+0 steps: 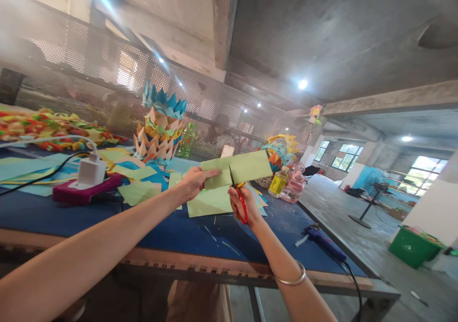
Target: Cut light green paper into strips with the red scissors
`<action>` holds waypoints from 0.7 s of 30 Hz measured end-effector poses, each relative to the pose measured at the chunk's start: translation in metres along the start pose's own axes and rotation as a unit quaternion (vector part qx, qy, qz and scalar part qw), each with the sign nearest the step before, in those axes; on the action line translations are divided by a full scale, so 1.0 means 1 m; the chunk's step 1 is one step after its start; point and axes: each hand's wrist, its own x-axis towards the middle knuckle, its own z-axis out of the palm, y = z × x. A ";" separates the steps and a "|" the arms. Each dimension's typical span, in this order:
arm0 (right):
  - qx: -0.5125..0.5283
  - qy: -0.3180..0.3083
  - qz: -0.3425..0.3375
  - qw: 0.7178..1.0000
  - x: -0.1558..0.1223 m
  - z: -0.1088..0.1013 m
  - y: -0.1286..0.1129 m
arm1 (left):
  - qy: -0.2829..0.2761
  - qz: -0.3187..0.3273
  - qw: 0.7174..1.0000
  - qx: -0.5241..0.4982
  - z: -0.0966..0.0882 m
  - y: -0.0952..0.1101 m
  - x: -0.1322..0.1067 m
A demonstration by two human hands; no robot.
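Note:
My left hand [193,184] pinches the left end of a pale green paper strip [252,165], held up above the table. In my right hand [246,202] is a pair of red-handled scissors [244,213], fingers wrapped round the grips. The dark blades point up and lie across the paper near its middle; whether they are cutting I cannot tell. Below the strip, another pale green sheet [205,206] rests on the blue tabletop [171,243]. Thin paper trimmings [210,233] lie on the table just in front of my hands.
Left stand a magenta power strip [80,193] with a white charger [91,171], and coloured papers [39,169]. Stacked folded-paper crowns [159,138] rise behind. To the right are a yellow-labelled bottle [278,183], a pink jug [294,187] and a corded glue gun [325,242] near the table edge.

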 end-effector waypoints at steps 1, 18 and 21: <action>0.001 0.002 0.002 1.000 0.000 0.000 0.000 | 0.000 0.000 1.000 0.000 0.000 0.000 0.000; -0.006 0.024 0.014 1.000 -0.002 0.003 -0.008 | 0.004 -0.006 1.000 0.002 0.003 0.003 -0.005; -0.012 0.029 0.018 0.999 -0.002 0.003 -0.007 | -0.001 -0.012 1.000 0.004 0.004 0.004 -0.006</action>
